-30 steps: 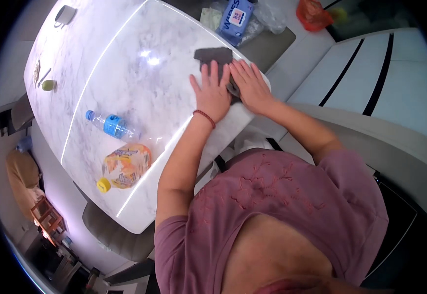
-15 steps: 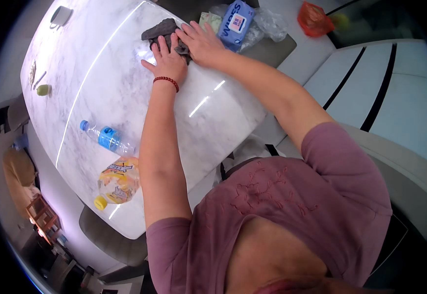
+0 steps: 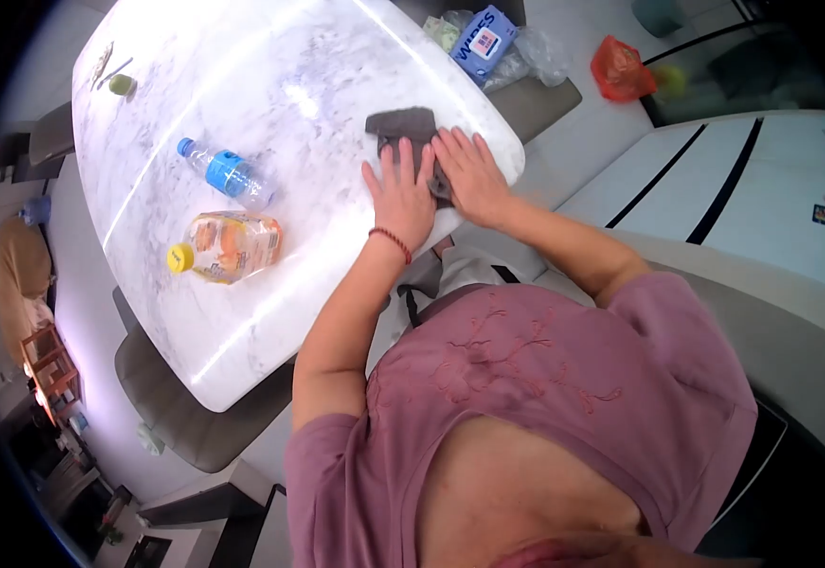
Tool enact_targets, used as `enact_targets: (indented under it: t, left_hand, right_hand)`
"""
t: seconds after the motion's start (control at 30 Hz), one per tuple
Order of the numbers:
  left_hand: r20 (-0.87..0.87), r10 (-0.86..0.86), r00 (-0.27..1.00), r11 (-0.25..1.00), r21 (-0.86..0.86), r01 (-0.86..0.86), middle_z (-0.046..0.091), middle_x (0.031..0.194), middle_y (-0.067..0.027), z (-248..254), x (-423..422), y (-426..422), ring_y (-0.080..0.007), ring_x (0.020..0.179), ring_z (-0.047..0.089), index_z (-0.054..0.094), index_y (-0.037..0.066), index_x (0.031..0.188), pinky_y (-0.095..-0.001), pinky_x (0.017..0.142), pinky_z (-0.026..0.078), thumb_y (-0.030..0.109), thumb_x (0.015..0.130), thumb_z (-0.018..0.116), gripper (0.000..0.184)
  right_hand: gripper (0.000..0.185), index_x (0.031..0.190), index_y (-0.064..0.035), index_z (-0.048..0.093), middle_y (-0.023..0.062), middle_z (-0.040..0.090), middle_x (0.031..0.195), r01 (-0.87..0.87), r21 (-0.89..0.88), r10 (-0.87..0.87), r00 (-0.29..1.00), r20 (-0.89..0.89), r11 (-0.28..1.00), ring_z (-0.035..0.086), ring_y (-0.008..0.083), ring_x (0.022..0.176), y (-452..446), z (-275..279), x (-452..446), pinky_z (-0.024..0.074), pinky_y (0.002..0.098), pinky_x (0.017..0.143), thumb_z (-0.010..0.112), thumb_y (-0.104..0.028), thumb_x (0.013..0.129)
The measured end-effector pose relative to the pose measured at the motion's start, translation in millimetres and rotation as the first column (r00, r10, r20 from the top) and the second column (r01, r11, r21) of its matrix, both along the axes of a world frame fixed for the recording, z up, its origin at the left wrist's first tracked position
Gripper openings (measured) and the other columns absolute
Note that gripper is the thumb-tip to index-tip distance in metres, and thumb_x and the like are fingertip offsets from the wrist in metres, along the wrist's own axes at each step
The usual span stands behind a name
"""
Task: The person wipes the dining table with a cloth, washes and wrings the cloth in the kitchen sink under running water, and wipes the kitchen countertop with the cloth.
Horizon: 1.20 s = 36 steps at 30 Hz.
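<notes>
A dark grey cloth (image 3: pixel 403 123) lies on the marble tabletop close to its near right edge. My left hand (image 3: pixel 403 199), with a red bead bracelet at the wrist, rests flat on the cloth's lower left part, fingers stretched out. Beside it, my right hand (image 3: pixel 472 175) presses down along the cloth's right side, its fingers extended too. The two hands sit close together, and part of the cloth is hidden under them.
On the marble table (image 3: pixel 318 322) lie a blue-capped water bottle (image 3: pixel 228 173) and a yellow-capped bottle (image 3: pixel 233 248). A green fruit (image 3: pixel 122 85) sits far left. Past the table, a wipes pack (image 3: pixel 484 43) rests on a chair, and a red plastic bag (image 3: pixel 622 69) stands beyond.
Both hands have drawn the cloth across the table toward my body, to the near edge. The cloth lies flatter around my fingers. The camera view has also shifted.
</notes>
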State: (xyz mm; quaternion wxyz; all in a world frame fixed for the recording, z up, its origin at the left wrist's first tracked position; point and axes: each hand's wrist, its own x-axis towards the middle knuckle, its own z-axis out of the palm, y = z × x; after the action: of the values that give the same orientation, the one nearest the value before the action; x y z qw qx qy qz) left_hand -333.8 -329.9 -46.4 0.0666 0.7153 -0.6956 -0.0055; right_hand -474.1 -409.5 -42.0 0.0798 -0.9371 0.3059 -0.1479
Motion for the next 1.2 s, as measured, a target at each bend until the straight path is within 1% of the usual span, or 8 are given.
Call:
enact_targets:
  t: [0.23,0.37,0.6,0.73,0.83,0.93,1.13,1.2]
  left_hand:
    - [-0.077,0.001,0.997,0.996,0.09,0.006,0.028,0.145,-0.0181,17.2,0.4,93.3,-0.0398,0.132,0.026,0.033,0.011,0.141,-0.063,0.105,0.013,0.019,0.08,0.057,0.066]
    - [-0.125,-0.033,0.992,0.996,0.074,0.043,0.029,0.144,-0.0182,17.8,6.8,98.5,-0.0405,0.131,0.026,0.034,0.011,0.14,-0.0594,0.107,0.015,0.019,0.081,0.057,0.063]
    - [-0.17,-0.135,0.976,0.986,0.073,0.149,0.031,0.143,-0.0173,15.7,9.9,33.3,-0.0418,0.131,0.026,0.035,0.013,0.14,-0.0588,0.107,0.016,0.018,0.081,0.057,0.063]
    - [-0.19,-0.203,0.961,0.978,0.015,0.209,0.032,0.144,-0.0143,4.6,2.7,-20.5,-0.0388,0.131,0.028,0.038,0.014,0.138,-0.0583,0.107,0.016,0.02,0.083,0.052,0.058]
    - [-0.116,-0.155,0.981,0.988,-0.015,0.154,0.032,0.146,-0.0079,-4.2,3.8,-55.6,-0.0307,0.133,0.03,0.032,0.018,0.142,-0.0552,0.108,0.017,0.015,0.084,0.047,0.059]
    - [-0.086,-0.086,0.993,0.996,-0.034,0.084,0.033,0.145,-0.0063,-11.1,14.9,-97.8,-0.0287,0.133,0.031,0.033,0.019,0.141,-0.0553,0.108,0.017,0.013,0.085,0.046,0.058]
    - [-0.054,-0.018,0.998,0.999,0.041,0.02,0.037,0.142,-0.0049,3.6,34.5,-154.8,-0.0283,0.13,0.035,0.037,0.019,0.138,-0.056,0.107,0.019,0.01,0.085,0.046,0.055]
    - [-0.061,-0.029,0.998,1.0,-0.013,0.028,0.042,0.138,-0.0079,5.5,31.8,-149.6,-0.0296,0.124,0.04,0.042,0.016,0.134,-0.0498,0.106,0.024,0.009,0.083,0.048,0.052]
  right_hand:
    - [0.053,0.133,0.0032,0.038,0.0211,0.037,0.139,-0.105,0.062,0.104,0.994,0.022,0.993,0.031,0.0361,0.132,73.9,-4.3,-0.7,0.0196,0.0504,0.109,0.046,-0.015,0.084]
    - [0.057,0.135,0.0027,0.036,0.0203,0.034,0.142,-0.126,0.093,0.128,0.992,-0.014,0.988,0.028,0.0355,0.133,80.6,-0.7,-0.3,0.0161,0.05,0.11,0.049,-0.013,0.082]
    - [0.059,0.136,0.0007,0.034,0.0163,0.033,0.143,0.067,0.085,-0.06,0.995,-0.08,0.994,0.029,0.0302,0.134,48.8,0.7,-11.9,0.0156,0.049,0.11,0.052,-0.015,0.083]
    - [0.057,0.135,0.0022,0.035,0.0189,0.036,0.141,0.157,0.023,-0.156,0.987,-0.044,0.987,0.032,0.0316,0.133,11.2,-3.4,-18.4,0.0165,0.0493,0.11,0.05,-0.015,0.083]
    - [0.056,0.135,0.003,0.036,0.02,0.037,0.14,0.174,0.005,-0.174,0.984,-0.031,0.985,0.032,0.0334,0.132,-23.9,-14.1,-9.9,0.017,0.05,0.109,0.048,-0.013,0.082]
    - [0.055,0.135,0.003,0.036,0.02,0.037,0.14,0.166,-0.041,-0.167,0.986,-0.024,0.985,0.031,0.034,0.133,-68.6,-18.9,8.8,0.0166,0.0509,0.109,0.046,-0.011,0.082]
    - [0.052,0.134,0.0015,0.038,0.0191,0.036,0.141,0.188,-0.077,-0.186,0.982,0.03,0.979,0.03,0.0339,0.133,-125.9,-31.9,42.8,0.015,0.0538,0.109,0.044,-0.011,0.084]
    - [0.051,0.134,0.0002,0.038,0.0186,0.036,0.141,0.193,-0.074,-0.191,0.981,0.034,0.978,0.03,0.0335,0.134,-120.9,-31.6,36.6,0.0146,0.0549,0.109,0.044,-0.011,0.084]
